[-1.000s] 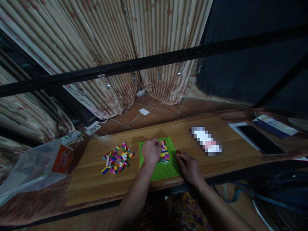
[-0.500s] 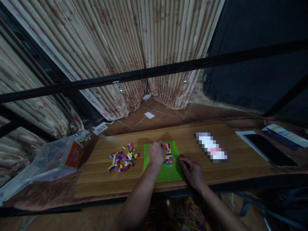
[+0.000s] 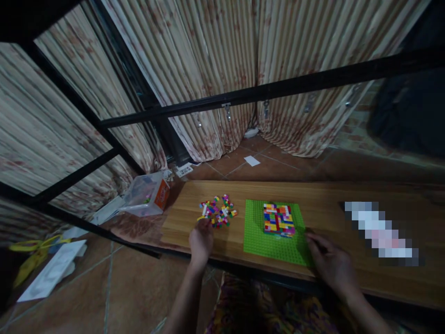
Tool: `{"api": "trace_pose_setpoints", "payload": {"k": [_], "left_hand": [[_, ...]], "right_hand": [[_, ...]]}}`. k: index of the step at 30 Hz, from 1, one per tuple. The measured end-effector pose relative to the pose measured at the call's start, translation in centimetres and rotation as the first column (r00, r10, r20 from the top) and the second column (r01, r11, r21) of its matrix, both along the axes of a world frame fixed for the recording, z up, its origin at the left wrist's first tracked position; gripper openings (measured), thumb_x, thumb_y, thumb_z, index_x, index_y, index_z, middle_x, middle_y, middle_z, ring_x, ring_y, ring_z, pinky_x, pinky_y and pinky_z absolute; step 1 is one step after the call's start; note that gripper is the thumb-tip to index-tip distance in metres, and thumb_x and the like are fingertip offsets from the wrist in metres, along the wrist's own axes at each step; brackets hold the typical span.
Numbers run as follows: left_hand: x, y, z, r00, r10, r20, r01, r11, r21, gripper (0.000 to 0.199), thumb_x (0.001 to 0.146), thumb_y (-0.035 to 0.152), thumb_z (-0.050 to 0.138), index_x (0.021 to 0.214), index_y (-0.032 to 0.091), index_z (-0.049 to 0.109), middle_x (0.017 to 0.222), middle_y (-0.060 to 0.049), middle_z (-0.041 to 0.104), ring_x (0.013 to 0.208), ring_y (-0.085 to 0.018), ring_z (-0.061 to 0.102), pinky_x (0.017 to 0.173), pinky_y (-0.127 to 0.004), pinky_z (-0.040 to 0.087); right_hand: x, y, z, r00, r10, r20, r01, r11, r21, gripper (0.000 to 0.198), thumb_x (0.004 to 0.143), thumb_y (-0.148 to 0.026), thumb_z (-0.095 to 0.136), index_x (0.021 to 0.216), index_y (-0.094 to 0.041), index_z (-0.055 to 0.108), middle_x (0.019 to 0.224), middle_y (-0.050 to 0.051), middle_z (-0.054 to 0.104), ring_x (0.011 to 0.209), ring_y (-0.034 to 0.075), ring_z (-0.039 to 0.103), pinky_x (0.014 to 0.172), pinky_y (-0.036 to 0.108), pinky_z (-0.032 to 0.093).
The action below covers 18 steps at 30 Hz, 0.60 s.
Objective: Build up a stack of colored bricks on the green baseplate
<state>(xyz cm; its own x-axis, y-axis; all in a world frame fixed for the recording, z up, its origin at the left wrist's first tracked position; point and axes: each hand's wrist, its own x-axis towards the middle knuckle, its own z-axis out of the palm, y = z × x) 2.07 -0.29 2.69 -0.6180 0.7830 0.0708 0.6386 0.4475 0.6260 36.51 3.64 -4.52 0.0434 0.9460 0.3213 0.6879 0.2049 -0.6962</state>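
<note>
My left hand (image 3: 201,240) is at the near edge of a loose pile of small coloured toy bricks (image 3: 218,211). Its fingers are curled together at the bricks, and what they hold, if anything, is too small to make out. A block of stacked multicoloured bricks (image 3: 278,219) sits on the green baseplate (image 3: 255,232). Beside the plate's right edge, my right hand (image 3: 330,260) has its thumb and fingers pinched together on that edge.
A clear plastic box (image 3: 142,197) with an orange label stands left of the wooden board (image 3: 187,195). A blurred-out object (image 3: 378,229) lies on the right. A dark metal bar (image 3: 299,86) crosses beyond the board, before striped curtains (image 3: 208,55).
My left hand has left the brick block and moved left to the loose pile, uncovering the block. My right hand stays by the plate's edge. The view has turned left.
</note>
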Motion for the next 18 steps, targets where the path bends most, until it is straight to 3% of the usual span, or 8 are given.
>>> {"api": "trace_pose_setpoints", "payload": {"k": [3, 9, 16, 18], "left_hand": [[-3.3, -0.4, -0.3, 0.992, 0.061, -0.107, -0.069, 0.995, -0.067, 0.026, 0.084, 0.020, 0.053, 0.108, 0.018, 0.064, 0.103, -0.009, 0.069, 0.089, -0.021, 0.066, 0.074, -0.028, 0.046], [-5.0, 0.5, -0.8, 0.987, -0.053, -0.155, 0.032, 0.990, -0.138, 0.033, 0.081, 0.022, 0.057, 0.113, 0.021, 0.063, 0.114, -0.011, 0.063, 0.096, -0.025, 0.064, 0.079, -0.032, 0.046], [-4.8, 0.5, -1.0, 0.997, -0.043, -0.064, 0.038, 0.996, -0.081, 0.025, 0.082, 0.022, 0.055, 0.105, 0.016, 0.063, 0.104, -0.012, 0.066, 0.096, -0.022, 0.064, 0.080, -0.029, 0.046], [-4.0, -0.1, -0.8, 0.994, -0.062, 0.092, 0.062, 0.998, 0.008, 0.024, 0.084, 0.027, 0.054, 0.102, 0.015, 0.062, 0.095, -0.010, 0.069, 0.088, -0.019, 0.065, 0.074, -0.026, 0.047]], "right_hand": [[0.1, 0.0, 0.0, 1.000, -0.006, 0.006, 0.006, 1.000, 0.004, 0.041, 0.084, -0.052, 0.046, 0.094, -0.020, 0.070, 0.099, 0.010, 0.073, 0.085, 0.025, 0.070, 0.074, 0.033, 0.054], [0.0, 0.0, 0.1, 0.998, -0.034, 0.050, 0.035, 0.999, -0.003, 0.042, 0.083, -0.052, 0.045, 0.094, -0.021, 0.071, 0.098, 0.009, 0.073, 0.083, 0.026, 0.070, 0.072, 0.035, 0.054], [0.2, 0.0, -0.2, 0.999, -0.028, 0.024, 0.028, 0.999, -0.028, 0.041, 0.083, -0.053, 0.047, 0.095, -0.021, 0.071, 0.101, 0.010, 0.073, 0.085, 0.027, 0.070, 0.073, 0.037, 0.055], [0.2, 0.1, 0.0, 0.999, -0.037, -0.022, 0.036, 0.999, -0.031, 0.041, 0.081, -0.054, 0.050, 0.093, -0.021, 0.071, 0.099, 0.010, 0.073, 0.086, 0.028, 0.070, 0.074, 0.038, 0.055]]}}
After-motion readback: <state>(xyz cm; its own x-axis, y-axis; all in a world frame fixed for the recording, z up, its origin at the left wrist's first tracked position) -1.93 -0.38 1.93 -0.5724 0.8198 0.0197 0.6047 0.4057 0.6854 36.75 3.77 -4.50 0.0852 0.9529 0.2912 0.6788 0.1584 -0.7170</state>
